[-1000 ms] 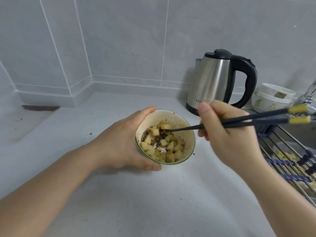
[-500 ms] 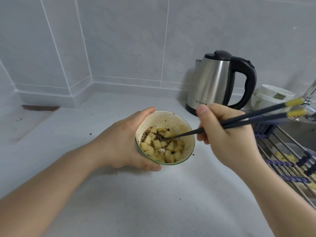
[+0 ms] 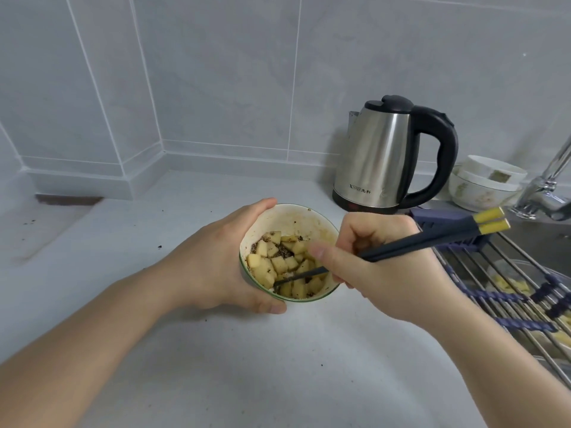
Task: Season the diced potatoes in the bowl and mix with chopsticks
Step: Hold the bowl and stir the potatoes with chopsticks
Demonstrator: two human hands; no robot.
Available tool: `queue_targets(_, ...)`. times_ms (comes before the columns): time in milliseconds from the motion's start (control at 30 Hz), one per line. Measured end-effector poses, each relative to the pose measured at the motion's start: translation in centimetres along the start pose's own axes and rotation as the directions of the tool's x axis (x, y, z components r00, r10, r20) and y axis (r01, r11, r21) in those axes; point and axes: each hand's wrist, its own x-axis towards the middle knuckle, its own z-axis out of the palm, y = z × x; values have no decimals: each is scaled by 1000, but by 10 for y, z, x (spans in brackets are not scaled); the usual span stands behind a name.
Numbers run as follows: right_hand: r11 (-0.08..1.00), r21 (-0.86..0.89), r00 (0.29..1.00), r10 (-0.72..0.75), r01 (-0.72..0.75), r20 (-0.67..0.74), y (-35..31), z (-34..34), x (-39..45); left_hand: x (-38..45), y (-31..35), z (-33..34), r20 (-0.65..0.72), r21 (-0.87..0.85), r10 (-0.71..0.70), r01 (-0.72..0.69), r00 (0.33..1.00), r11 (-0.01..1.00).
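Fingers of left hand (image 3: 213, 264) wrap bowl (image 3: 290, 217); right hand (image 3: 386, 273) pinches chopsticks (image 3: 432, 239) in potatoes (image 3: 279, 264). Kettle (image 3: 377, 156) label partly legible.

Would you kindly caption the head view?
Left hand steadies bowl while right hand stirs seasoned potatoes with chopsticks.

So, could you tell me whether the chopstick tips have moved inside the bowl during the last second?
Yes: the chopstick tips went from the bowl's kettle-side to its near-left.

Left hand (image 3: 213, 267), mid-frame, curls its grip around the bowl (image 3: 290, 217); right hand (image 3: 383, 273), centre right, pinches the chopsticks (image 3: 432, 239), forearms entering from both lower corners.
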Motion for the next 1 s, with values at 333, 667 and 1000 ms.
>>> queue_targets(333,999,22,999,28,-29,33,-2,-34,3,0,1,0,-2,9,12,-12,1000,1000)
queue_targets(667,997,-81,975,-5,-13,-223,7,-15,9,0,0,0,-1,-9,15,-15,1000,1000)
queue_targets(1000,999,25,995,22,-20,-98,3,2,2,0,0,1,-3,-8,-2,2,1000,1000)
